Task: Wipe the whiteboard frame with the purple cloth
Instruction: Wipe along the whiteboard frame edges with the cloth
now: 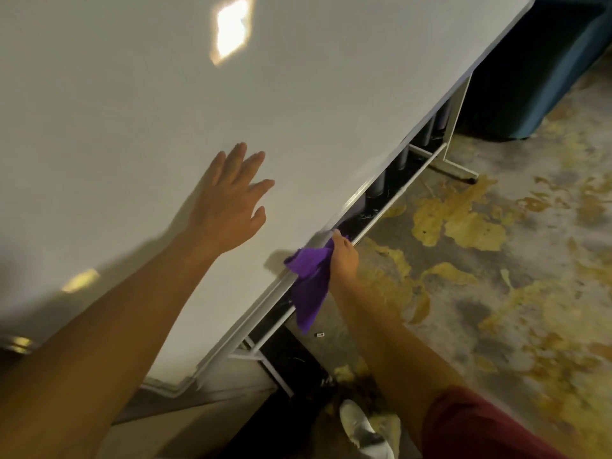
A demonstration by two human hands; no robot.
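L hand point(228, 207) lies flat on the whiteboard point(132, 111), fingers spread, up and left of the R hand point(344, 258). R hand sits at the board's lower frame point(251, 313), w/ the cloth point(311, 286) bunched just left of it, draped over the frame and hanging below. Stand rail point(397, 193) runs alongside the frame, just beyond R hand. Stand foot point(457, 170) well past R hand, up-right, on the floor point(496, 293). Shoe point(361, 429) below R forearm, nearest the camera.
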